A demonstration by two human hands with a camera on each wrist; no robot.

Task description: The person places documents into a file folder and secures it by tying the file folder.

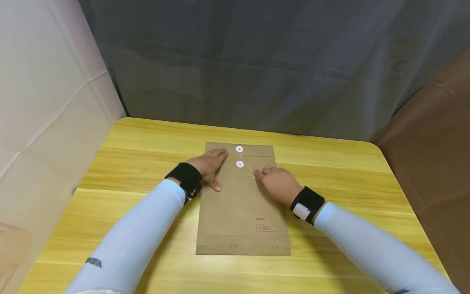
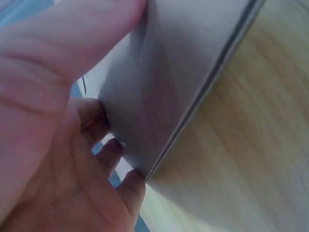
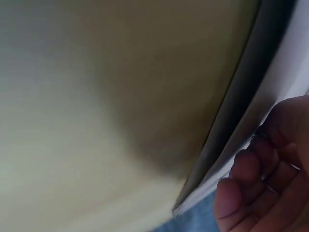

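Desk [image 1: 139, 143] of yellow wood carries one brown envelope [image 1: 240, 212], lying flat near the middle with its flap end away from the person. Two white discs sit on that far end, the upper disc [image 1: 239, 149] on the flap and the lower disc [image 1: 240, 164] just below it, and one thin string [image 1: 250, 170] runs from them toward the right. Two hands lie on the envelope's far half. The left hand [image 1: 209, 165] rests flat with straight fingers on its left edge. The right hand [image 1: 277, 183] has curled fingers pinching the string just right of the lower disc.
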